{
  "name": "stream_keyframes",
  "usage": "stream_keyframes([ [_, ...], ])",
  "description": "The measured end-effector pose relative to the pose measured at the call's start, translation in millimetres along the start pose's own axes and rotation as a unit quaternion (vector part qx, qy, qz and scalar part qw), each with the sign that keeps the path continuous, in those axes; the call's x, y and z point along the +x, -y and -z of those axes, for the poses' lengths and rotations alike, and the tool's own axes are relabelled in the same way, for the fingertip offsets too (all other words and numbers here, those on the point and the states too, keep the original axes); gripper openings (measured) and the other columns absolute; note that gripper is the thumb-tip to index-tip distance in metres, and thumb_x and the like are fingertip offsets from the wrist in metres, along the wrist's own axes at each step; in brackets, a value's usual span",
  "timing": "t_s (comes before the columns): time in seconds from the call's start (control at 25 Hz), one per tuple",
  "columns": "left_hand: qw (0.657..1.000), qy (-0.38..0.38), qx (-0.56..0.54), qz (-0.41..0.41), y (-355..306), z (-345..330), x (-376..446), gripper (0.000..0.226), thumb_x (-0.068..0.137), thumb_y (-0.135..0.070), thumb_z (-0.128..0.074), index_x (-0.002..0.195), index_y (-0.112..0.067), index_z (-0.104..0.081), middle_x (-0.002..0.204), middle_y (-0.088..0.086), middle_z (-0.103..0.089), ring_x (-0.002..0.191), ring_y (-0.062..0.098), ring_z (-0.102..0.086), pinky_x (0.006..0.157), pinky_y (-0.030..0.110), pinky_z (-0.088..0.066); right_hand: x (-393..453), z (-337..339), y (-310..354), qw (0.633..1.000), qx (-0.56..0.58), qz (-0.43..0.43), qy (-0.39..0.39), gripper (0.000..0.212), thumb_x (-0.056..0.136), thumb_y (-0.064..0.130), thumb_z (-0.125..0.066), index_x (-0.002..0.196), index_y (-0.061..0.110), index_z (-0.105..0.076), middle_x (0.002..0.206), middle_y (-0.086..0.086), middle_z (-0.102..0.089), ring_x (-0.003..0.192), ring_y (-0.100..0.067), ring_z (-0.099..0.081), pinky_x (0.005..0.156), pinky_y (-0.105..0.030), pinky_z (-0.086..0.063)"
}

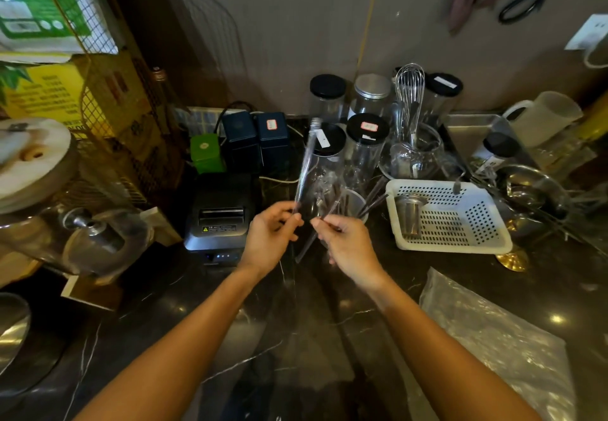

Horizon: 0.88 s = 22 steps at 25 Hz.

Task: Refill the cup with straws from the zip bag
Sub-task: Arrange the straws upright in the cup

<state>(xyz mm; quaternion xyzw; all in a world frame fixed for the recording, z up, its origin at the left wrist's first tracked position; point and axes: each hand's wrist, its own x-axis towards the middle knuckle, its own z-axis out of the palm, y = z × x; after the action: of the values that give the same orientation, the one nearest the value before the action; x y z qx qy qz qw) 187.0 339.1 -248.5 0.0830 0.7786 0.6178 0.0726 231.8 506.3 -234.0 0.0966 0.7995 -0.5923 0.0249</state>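
Straws: standing bunched just above the clear cup, being gathered for loading.
Left hand: pinching a thin clear wrapped straw, probably separating it.
Right hand: gripping the dark bundle's lower ends.
Zip bag: lying on the counter, near the right forearm.
Unclear: blur is hiding the straw count.

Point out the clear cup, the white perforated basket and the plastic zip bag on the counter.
clear cup (pixel 357 205): head view, on its transparent side wall near the rim.
white perforated basket (pixel 460 246): head view, on its near rim.
plastic zip bag (pixel 500 341): head view, on the crinkled middle of the bag.
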Motion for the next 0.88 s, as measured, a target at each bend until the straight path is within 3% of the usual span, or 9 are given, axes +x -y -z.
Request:
stream_keyframes([
  [0.12,0.999,0.026,-0.013,-0.014,-10.4,1.0,-15.9,0.020,0.098,-0.008,-0.065,0.113,-0.020,-0.072,0.094,0.006,-0.079,0.095,0.009,-0.075,0.087,0.016,-0.057,2.5,19.4,19.8,0.999,0.027,0.006,-0.017,0.029,0.104,0.029,-0.064,0.088,0.008,-0.075,0.055,-0.003,-0.054,0.049,-0.013,-0.055,0.053,-0.033,-0.053],
  [0.24,0.998,0.048,-0.042,-0.015,-16.0,-6.5,-29.4,0.017,0.098,-0.005,-0.064,0.110,-0.005,-0.076,0.099,0.012,-0.079,0.097,0.016,-0.076,0.090,0.020,-0.058,3.3,32.9,30.7,0.998,0.053,-0.009,-0.025,0.031,0.105,0.026,-0.063,0.092,-0.001,-0.074,0.055,-0.007,-0.055,0.048,-0.017,-0.056,0.056,-0.036,-0.055],
  [0.36,0.996,0.073,-0.055,-0.001,-17.9,-17.4,-41.6,0.017,0.096,-0.003,-0.066,0.104,-0.009,-0.080,0.098,0.007,-0.081,0.091,0.009,-0.076,0.085,0.021,-0.058,-4.4,44.7,34.2,0.997,0.083,0.000,0.002,0.023,0.105,0.022,-0.063,0.096,0.008,-0.079,0.070,-0.024,-0.060,0.051,-0.015,-0.054,0.054,-0.032,-0.054],
  [0.48,0.993,0.096,-0.061,0.028,-11.4,-22.2,-47.4,0.018,0.097,-0.009,-0.065,0.105,-0.014,-0.081,0.100,0.001,-0.082,0.097,0.013,-0.077,0.089,0.025,-0.058,-9.8,53.1,30.8,0.993,0.109,0.002,0.032,0.020,0.103,0.024,-0.064,0.100,0.015,-0.082,0.094,-0.037,-0.067,0.053,-0.013,-0.053,0.054,-0.030,-0.054],
  [0.56,0.991,0.106,-0.067,0.039,-8.2,-24.8,-49.2,0.019,0.098,-0.011,-0.066,0.109,-0.014,-0.081,0.102,-0.001,-0.082,0.099,0.015,-0.076,0.090,0.027,-0.058,-13.9,59.6,30.5,0.993,0.116,0.003,0.030,0.020,0.103,0.024,-0.064,0.101,0.014,-0.081,0.095,-0.032,-0.071,0.054,-0.013,-0.053,0.056,-0.031,-0.053],
  [0.68,0.988,0.128,-0.073,0.048,-9.5,-29.4,-50.1,0.019,0.097,-0.013,-0.067,0.109,-0.016,-0.081,0.099,-0.002,-0.082,0.093,0.009,-0.075,0.083,0.022,-0.056,-16.1,69.5,29.9,0.994,0.108,0.001,0.016,0.018,0.102,0.018,-0.064,0.100,0.007,-0.079,0.073,0.000,-0.071,0.056,-0.011,-0.052,0.052,-0.025,-0.052],
  [0.8,0.985,0.148,-0.076,0.046,-9.9,-33.7,-47.1,0.020,0.097,-0.011,-0.066,0.112,-0.010,-0.079,0.102,0.001,-0.082,0.097,0.013,-0.076,0.085,0.023,-0.057,-13.7,72.9,26.1,0.995,0.100,0.004,0.018,0.022,0.102,0.016,-0.065,0.100,-0.004,-0.074,0.079,-0.010,-0.064,0.055,-0.011,-0.051,0.050,-0.023,-0.051],
  [0.88,0.985,0.151,-0.074,0.036,-12.2,-36.1,-44.8,0.020,0.097,-0.011,-0.066,0.113,-0.008,-0.079,0.103,0.003,-0.082,0.096,0.014,-0.077,0.084,0.022,-0.057,-12.1,73.4,24.0,0.995,0.101,0.000,0.021,0.022,0.102,0.016,-0.065,0.095,-0.002,-0.074,0.074,-0.007,-0.064,0.054,-0.010,-0.051,0.050,-0.024,-0.051],
])
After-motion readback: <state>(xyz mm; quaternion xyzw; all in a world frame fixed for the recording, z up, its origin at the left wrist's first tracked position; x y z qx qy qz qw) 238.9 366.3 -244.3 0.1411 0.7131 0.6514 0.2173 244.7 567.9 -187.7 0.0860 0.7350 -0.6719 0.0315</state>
